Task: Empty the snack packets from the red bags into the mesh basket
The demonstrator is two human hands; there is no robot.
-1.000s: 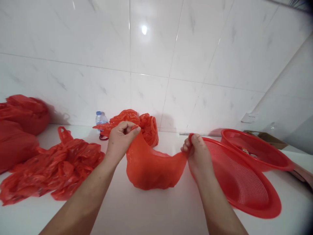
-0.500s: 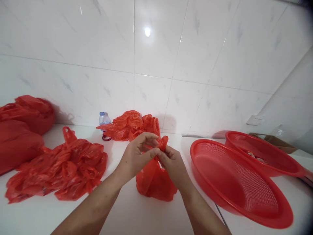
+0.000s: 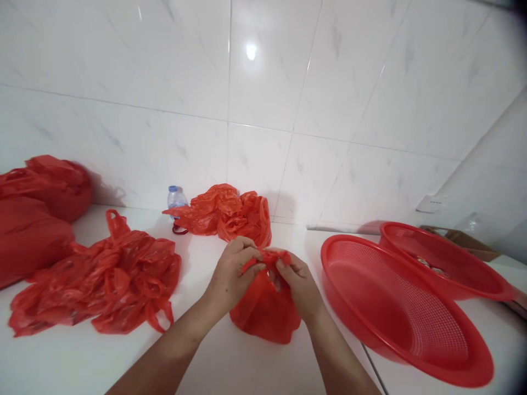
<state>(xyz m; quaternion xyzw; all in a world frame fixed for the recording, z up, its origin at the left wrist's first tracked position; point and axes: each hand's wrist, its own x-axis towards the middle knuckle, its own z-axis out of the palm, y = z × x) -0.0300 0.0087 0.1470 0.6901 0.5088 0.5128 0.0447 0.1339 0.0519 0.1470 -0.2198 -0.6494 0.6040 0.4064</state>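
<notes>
A red plastic bag [image 3: 267, 312] stands on the white tabletop in front of me, its lower part rounded out. What is inside it cannot be seen. My left hand [image 3: 235, 271] pinches the gathered top of the bag between thumb and fingers. From the other side, my right hand [image 3: 297, 280] grips the same twisted plastic, with its thumb pressed on top. A gap shows under the gathered strip, between the two hands.
Crumpled red bags [image 3: 111, 280] lie at left, near full red sacks [image 3: 37, 230]. Behind my hands are more red bags [image 3: 230, 211] and a small bottle [image 3: 177, 200]. A red plastic basket [image 3: 382, 296] sits at right, with a second red basket [image 3: 448, 260] behind holding small items.
Both hands have moved slightly down. The bag's top, which stuck up between the fingers, is now stretched sideways between the hands. The view has shifted a little.
</notes>
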